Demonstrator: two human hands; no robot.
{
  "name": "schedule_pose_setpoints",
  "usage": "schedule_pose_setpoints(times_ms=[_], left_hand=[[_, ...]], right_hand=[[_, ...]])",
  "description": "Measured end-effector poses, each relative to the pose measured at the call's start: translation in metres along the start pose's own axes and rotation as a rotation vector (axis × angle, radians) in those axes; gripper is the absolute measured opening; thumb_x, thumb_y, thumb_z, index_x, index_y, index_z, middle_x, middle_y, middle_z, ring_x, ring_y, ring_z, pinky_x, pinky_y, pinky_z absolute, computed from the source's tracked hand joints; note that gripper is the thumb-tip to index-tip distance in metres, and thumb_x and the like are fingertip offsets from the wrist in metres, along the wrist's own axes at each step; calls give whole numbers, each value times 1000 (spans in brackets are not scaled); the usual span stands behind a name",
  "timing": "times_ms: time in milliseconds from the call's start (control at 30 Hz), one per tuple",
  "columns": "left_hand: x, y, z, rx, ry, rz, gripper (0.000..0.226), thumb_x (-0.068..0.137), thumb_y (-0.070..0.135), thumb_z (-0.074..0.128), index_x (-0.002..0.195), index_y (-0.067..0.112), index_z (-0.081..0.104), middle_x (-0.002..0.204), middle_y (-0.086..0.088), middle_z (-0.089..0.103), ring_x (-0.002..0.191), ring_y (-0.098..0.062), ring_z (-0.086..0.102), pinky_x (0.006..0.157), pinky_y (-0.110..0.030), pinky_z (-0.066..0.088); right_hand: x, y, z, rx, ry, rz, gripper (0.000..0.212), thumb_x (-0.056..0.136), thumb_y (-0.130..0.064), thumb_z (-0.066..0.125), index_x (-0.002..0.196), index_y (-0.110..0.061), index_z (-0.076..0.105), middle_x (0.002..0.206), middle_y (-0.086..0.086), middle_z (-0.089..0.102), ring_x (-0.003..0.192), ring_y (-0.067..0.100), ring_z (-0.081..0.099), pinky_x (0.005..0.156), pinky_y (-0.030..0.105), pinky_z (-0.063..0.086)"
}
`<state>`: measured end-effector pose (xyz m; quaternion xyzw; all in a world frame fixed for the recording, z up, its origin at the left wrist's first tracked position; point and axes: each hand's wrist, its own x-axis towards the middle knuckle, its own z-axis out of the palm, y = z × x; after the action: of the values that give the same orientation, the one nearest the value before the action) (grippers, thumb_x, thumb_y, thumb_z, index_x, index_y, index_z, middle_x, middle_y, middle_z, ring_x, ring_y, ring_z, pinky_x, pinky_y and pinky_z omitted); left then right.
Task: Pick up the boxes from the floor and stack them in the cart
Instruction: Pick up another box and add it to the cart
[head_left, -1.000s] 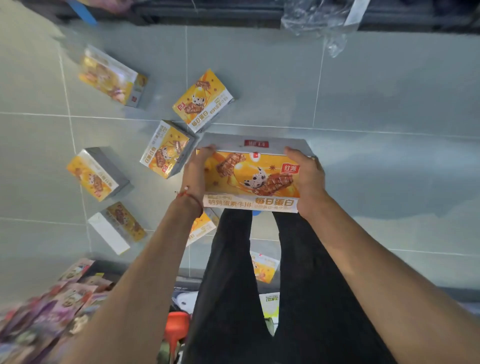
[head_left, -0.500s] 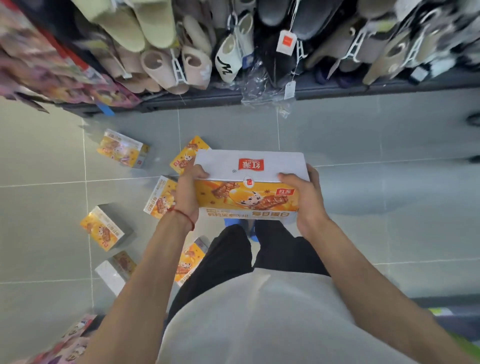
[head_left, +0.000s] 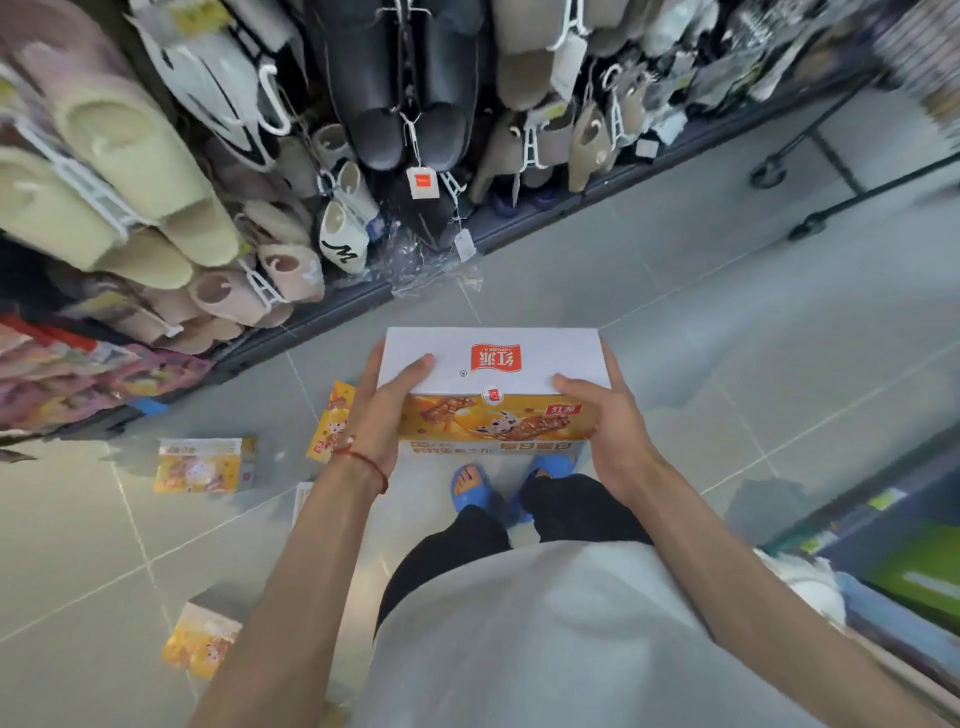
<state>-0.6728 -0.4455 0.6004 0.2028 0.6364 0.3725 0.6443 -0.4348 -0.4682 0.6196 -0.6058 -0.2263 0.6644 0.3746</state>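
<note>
Above the floor, I note the left hand and right hand gripping opposite ends of one box; another box lies at left.

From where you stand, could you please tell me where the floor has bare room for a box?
Bare tiles lie to your right, between the slipper rack and the low shelf. Another patch lies at far left, beyond the fallen boxes. Crowded: left of your sandals, where those boxes scatter.
</note>
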Motion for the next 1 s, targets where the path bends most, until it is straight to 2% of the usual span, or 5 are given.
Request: schedule_pose_setpoints(times_ms=[167, 333, 533, 800, 1000], left_hand=[[8, 14, 47, 44, -115, 21, 47, 90, 24, 71, 135, 28, 56, 117, -4, 74, 108, -28, 70, 93, -49, 56], [24, 28, 115, 127, -215, 25, 45, 91, 18, 69, 133, 24, 56, 119, -6, 73, 109, -30, 70, 90, -49, 58], [49, 35, 231, 202, -283, 42, 48, 90, 12, 69, 134, 24, 54, 122, -8, 71, 111, -33, 68, 92, -49, 56], [72, 29, 401, 336, -376, 50, 55, 88, 23, 71, 138, 21, 49, 121, -6, 71, 109, -29, 70, 87, -47, 57], [100, 34, 509, 403, -476, 30, 49, 91, 20, 67, 138, 19, 50, 125, -10, 69, 114, -31, 67, 89, -52, 57]], right_hand=[[2, -11, -35, 63, 94, -68, 52, 83, -20, 70, 131, -39, 59, 120, 5, 75, 112, 37, 71, 95, 55, 55], [10, -24, -88, 125, 203, -128, 54, 79, -20, 69, 130, -34, 58, 120, 4, 74, 112, 38, 70, 94, 54, 55], [26, -59, -179, 190, 301, -140, 75, 62, -41, 77, 134, -40, 54, 124, -1, 72, 116, 32, 68, 91, 50, 57], [50, -105, -323, 270, 417, -157, 40, 100, -37, 64, 136, -47, 51, 120, -9, 74, 111, 21, 72, 102, 53, 55], [72, -144, -406, 316, 513, -148, 51, 100, -50, 59, 148, -49, 42, 130, -9, 69, 116, 20, 69, 104, 48, 54]])
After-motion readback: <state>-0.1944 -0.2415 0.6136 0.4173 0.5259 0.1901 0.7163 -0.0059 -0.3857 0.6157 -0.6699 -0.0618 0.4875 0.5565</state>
